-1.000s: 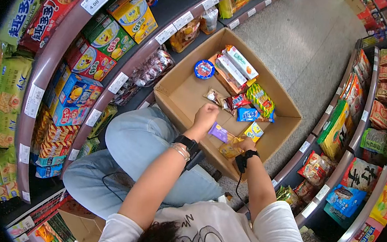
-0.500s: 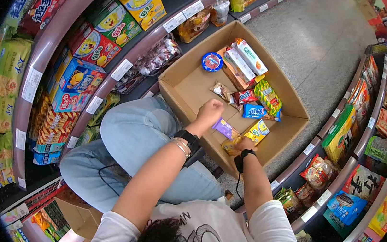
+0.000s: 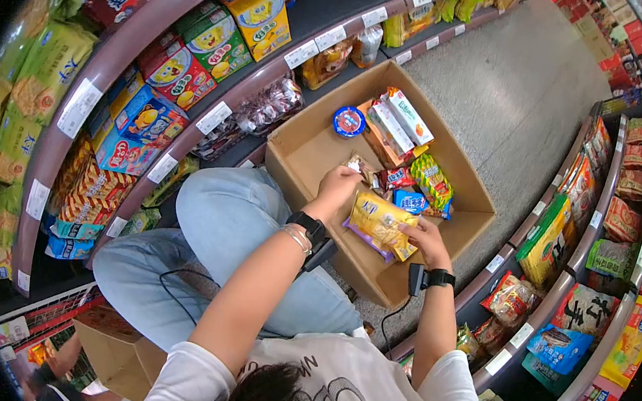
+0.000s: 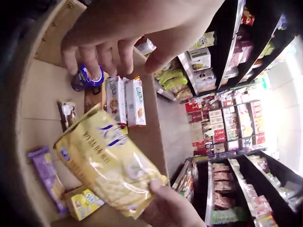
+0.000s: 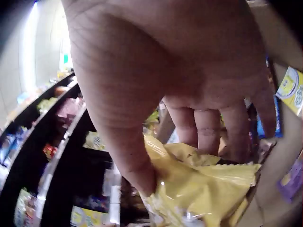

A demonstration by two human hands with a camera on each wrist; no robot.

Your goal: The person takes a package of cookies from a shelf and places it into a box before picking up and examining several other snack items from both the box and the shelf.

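My right hand (image 3: 430, 242) grips a yellow bag of crackers (image 3: 377, 217) by its edge, thumb on one side and fingers on the other. In the left wrist view the bag's printed face (image 4: 106, 161) shows, held above the floor of a cardboard box (image 3: 296, 145). My left hand (image 3: 337, 190) hovers over the box beside the bag, its fingers loose and holding nothing. Under the bag lies a purple packet (image 4: 49, 177), with a small yellow pack (image 4: 84, 202) next to it.
The box also holds a blue-lidded tub (image 3: 349, 121), white cartons (image 3: 401, 122), a green packet (image 3: 432, 178) and a blue packet (image 3: 410, 202). Shelves of snacks (image 3: 177, 63) rise on the left, more shelves (image 3: 556, 309) on the right. Grey aisle floor (image 3: 501, 102) lies beyond.
The right hand has raised the yellow cracker bag from the box's near corner, and its printed face now shows. My left hand stays near the same spot, its fingers now less curled.
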